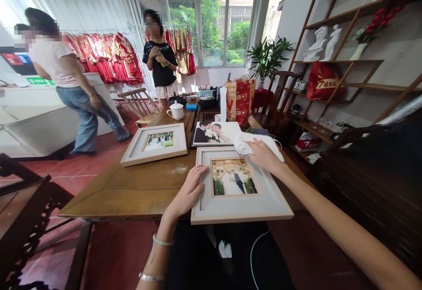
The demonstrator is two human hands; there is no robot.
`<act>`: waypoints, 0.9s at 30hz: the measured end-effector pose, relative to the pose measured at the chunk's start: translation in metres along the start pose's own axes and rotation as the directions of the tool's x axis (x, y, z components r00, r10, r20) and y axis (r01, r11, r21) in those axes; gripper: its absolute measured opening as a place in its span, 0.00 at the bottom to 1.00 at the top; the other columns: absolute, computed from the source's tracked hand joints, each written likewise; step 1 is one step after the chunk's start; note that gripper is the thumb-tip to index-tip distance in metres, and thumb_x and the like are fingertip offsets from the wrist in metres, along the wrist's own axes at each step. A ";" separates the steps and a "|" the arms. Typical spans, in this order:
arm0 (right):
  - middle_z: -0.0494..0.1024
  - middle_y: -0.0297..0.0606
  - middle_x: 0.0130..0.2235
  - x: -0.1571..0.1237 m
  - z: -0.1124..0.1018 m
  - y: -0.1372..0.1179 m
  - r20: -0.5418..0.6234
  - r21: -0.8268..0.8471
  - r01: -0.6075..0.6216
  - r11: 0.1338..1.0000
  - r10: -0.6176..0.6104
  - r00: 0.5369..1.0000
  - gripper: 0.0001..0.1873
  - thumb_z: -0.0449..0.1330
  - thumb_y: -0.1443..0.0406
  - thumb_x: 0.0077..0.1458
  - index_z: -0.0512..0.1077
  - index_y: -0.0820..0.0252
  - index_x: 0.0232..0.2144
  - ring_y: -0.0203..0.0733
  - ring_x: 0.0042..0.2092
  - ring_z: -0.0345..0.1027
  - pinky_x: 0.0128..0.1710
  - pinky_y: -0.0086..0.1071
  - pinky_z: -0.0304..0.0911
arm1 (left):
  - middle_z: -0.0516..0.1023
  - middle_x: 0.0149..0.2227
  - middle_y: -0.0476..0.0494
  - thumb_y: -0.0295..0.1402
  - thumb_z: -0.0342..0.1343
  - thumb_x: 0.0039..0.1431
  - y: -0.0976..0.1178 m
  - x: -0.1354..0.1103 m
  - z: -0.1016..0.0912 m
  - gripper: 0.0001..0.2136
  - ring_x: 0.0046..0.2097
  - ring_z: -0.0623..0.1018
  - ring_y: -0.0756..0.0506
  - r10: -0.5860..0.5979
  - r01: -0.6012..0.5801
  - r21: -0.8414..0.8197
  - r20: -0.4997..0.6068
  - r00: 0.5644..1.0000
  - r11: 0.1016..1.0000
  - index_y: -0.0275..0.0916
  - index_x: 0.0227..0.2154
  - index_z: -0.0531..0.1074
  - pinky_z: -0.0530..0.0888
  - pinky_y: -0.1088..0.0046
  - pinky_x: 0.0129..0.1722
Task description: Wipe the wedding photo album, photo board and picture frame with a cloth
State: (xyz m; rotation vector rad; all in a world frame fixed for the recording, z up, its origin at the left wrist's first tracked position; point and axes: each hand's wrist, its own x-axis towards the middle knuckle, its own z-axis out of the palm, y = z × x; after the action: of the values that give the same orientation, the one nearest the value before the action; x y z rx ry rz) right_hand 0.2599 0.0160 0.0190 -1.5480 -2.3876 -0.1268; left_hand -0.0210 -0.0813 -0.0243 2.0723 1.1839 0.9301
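Observation:
Before me a picture frame (242, 211) with a pale wood edge and a wide light mat lies over the near edge of the table; a wedding photo (234, 178) sits in its middle. My left hand (189, 189) rests on the frame's left side, fingers stretched out over the edge. At the frame's far right corner, my right hand (263, 156) reaches over a white cloth (244, 145), its fingers on the cloth. Whether those fingers grip it or only press on it is partly hidden. A second picture frame (132, 156) lies to the left, apart from my hands.
Behind the frames are a large wedding print (216, 133), a white lidded mug (177, 111) and a red paper bag (239, 100) on the wooden table (132, 193). One person (160, 61) stands beyond the table; another (62, 70) walks at left. Shelves (349, 61) stand at right.

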 end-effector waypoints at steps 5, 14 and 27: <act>0.70 0.50 0.54 -0.006 0.004 -0.019 0.066 0.024 0.117 0.993 -0.118 0.991 0.29 0.47 0.76 0.47 0.64 0.71 0.54 0.49 0.59 0.58 0.60 0.43 0.49 | 0.56 0.62 0.39 0.28 0.42 0.61 -0.002 0.000 0.001 0.22 0.65 0.50 0.42 0.002 -0.002 -0.003 0.005 1.000 1.000 0.38 0.58 0.59 0.47 0.57 0.65; 0.68 0.41 0.57 -0.106 -0.038 -0.075 0.253 0.298 0.105 0.949 -0.184 0.950 0.37 0.46 0.76 0.42 0.64 0.61 0.57 0.49 0.59 0.58 0.58 0.44 0.55 | 0.58 0.61 0.39 0.27 0.43 0.60 -0.004 -0.003 -0.001 0.22 0.65 0.52 0.40 0.021 -0.021 0.005 -0.013 1.000 1.000 0.39 0.58 0.59 0.48 0.54 0.65; 0.65 0.44 0.59 -0.140 -0.008 -0.045 -0.059 0.059 0.113 0.992 -0.110 0.992 0.40 0.45 0.79 0.37 0.62 0.66 0.57 0.46 0.63 0.48 0.62 0.50 0.48 | 0.58 0.61 0.40 0.27 0.43 0.60 -0.007 -0.003 0.000 0.22 0.65 0.52 0.40 0.020 -0.019 0.007 -0.025 0.999 1.000 0.39 0.58 0.60 0.49 0.55 0.65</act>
State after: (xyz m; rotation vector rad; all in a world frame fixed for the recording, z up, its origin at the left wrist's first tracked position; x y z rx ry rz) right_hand 0.2740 -0.1275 -0.0097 -1.3659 -2.4107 -0.1166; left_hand -0.0258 -0.0813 -0.0301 2.0864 1.1835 0.9655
